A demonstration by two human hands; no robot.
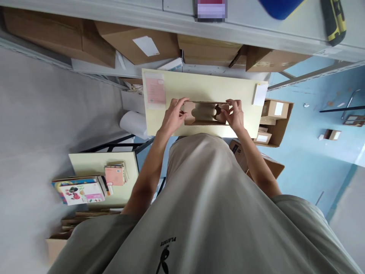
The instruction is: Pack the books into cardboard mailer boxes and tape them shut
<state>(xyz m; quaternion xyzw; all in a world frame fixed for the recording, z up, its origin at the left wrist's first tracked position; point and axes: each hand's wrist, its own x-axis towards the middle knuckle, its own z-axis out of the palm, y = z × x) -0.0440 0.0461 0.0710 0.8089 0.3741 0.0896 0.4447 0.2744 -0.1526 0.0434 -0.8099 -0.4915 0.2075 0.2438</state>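
Note:
An open cardboard box (204,123) is between my hands above the pale yellow table (199,85), its inside facing up. Its end flaps have rounded cut-outs. My left hand (173,116) pinches the left end, with fingertips on the far edge and thumb on the flap. At the opposite end, my right hand (235,115) grips the right flap and the far edge in the same way. Near the table's left side lies a pink sheet (155,90) in a clear sleeve. A white pad or stack of labels (259,94) lies at the right side.
Large cardboard boxes (142,40) fill the shelf beyond the table. A utility knife (334,23) lies on the upper shelf. Books (82,190) are stacked on a side table at lower left. A white roll (133,123) stands left; a carton of small boxes (281,127) stands right.

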